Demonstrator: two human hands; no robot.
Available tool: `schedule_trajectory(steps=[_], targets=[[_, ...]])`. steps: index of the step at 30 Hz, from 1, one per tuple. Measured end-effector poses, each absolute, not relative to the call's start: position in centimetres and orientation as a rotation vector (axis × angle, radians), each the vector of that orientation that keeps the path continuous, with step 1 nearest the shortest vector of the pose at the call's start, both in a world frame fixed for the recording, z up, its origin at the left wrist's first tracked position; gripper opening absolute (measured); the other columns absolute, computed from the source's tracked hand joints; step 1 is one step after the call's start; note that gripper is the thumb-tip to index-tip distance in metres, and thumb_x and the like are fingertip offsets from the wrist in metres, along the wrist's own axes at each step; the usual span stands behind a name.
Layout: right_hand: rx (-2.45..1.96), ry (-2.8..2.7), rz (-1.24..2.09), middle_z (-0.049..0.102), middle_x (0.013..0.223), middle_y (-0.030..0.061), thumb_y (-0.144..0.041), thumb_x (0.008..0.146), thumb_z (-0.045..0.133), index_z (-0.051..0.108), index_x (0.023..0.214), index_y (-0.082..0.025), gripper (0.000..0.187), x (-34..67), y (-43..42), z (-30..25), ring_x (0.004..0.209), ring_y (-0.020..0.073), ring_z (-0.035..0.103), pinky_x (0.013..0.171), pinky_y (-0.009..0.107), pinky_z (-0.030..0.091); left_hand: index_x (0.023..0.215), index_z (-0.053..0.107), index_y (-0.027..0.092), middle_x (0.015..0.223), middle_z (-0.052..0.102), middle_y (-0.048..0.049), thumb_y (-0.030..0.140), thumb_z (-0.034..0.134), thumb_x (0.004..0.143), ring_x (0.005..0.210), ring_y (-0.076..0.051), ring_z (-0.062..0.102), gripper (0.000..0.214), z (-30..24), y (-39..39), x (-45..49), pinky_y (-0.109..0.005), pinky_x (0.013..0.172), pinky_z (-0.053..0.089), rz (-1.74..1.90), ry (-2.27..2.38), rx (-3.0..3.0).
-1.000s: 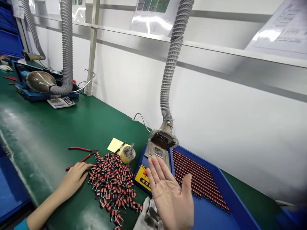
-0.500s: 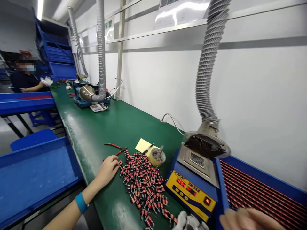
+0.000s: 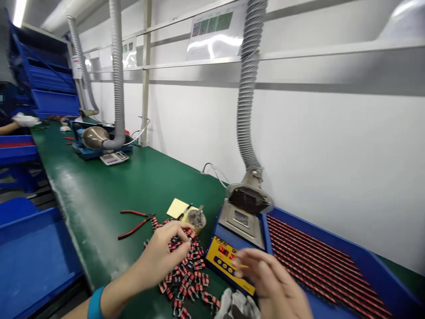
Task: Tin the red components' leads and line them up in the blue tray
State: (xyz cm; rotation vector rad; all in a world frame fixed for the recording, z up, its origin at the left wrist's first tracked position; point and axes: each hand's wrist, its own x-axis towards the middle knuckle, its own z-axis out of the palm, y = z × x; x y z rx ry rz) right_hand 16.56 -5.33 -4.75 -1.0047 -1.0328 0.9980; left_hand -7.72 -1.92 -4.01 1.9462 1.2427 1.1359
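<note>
My left hand [image 3: 166, 250], with a blue band at the wrist, is over the left side of a pile of small red-and-black components with wire leads [image 3: 186, 277]. Its thumb and forefinger pinch a red-and-black component [image 3: 190, 233]; part of it is hidden by the fingers. My right hand [image 3: 274, 283] is in front of the yellow panel of a soldering pot [image 3: 232, 266]. Its fingers are curled but apart, somewhat blurred, and I see nothing held in them. Red-handled pliers [image 3: 134, 226] lie left of the pile.
A cup of grey material [image 3: 196, 219] stands by a yellow pad [image 3: 175, 207]. A fume hood [image 3: 250, 197] hangs over the pot. Right of it, a blue tray [image 3: 308, 226] holds rows of components. White gloves [image 3: 237, 305] lie in front. A co-worker's gloved hand [image 3: 26, 119] shows far left.
My view has turned right. The left hand has moved from the pile's left edge over it and now pinches a component. From the tray side, the right hand has come leftward before the pot.
</note>
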Motion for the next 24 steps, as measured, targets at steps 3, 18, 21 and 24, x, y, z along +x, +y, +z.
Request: schedule_trajectory(steps=[3, 18, 21, 24], targets=[[-0.863, -1.065, 1.010, 0.071, 0.102, 0.0075, -0.045, 0.080, 0.073, 0.072, 0.098, -0.029, 0.024, 13.9, -5.6, -3.7, 0.091, 0.0230, 0.068, 0.074, 0.032, 0.057, 0.081, 0.054, 0.023, 0.108, 0.070, -0.0034, 0.017, 0.053, 0.085, 0.105, -0.018, 0.063, 0.007, -1.7, -2.2, -3.2, -0.032, 0.095, 0.046, 1.236, 0.918, 2.029], [-0.725, -0.783, 0.906, 0.069, 0.086, 0.0042, -0.030, 0.067, 0.086, 0.069, 0.075, -0.025, 0.020, 14.1, -5.9, -3.1, 0.085, 0.0217, 0.066, 0.079, 0.034, 0.054, 0.092, 0.077, 0.021, 0.114, 0.072, -0.0094, 0.042, 0.075, 0.076, 0.108, -0.028, 0.063, 0.027, -1.1, -1.1, 2.4, -0.040, 0.098, 0.047, 1.050, 0.464, 1.224], [-0.752, -0.741, 0.921, 0.071, 0.085, 0.0033, -0.030, 0.065, 0.088, 0.069, 0.072, -0.025, 0.021, 13.2, -5.3, -3.7, 0.085, 0.0201, 0.066, 0.080, 0.032, 0.053, 0.072, 0.078, 0.020, 0.089, 0.077, -0.0084, 0.041, 0.081, 0.069, 0.102, -0.027, 0.065, 0.022, -0.9, -0.6, 2.4, -0.038, 0.094, 0.049, 1.100, 0.451, 1.075], [-0.764, -0.735, 0.940, 0.070, 0.080, 0.0013, -0.031, 0.065, 0.088, 0.070, 0.074, -0.026, 0.021, 12.7, -4.8, -4.3, 0.084, 0.0182, 0.066, 0.082, 0.030, 0.053, 0.066, 0.077, 0.020, 0.075, 0.076, -0.0052, 0.041, 0.083, 0.068, 0.088, -0.022, 0.067, 0.022, -0.8, -0.6, 2.7, -0.038, 0.102, 0.045, 1.174, 0.502, 1.013]])
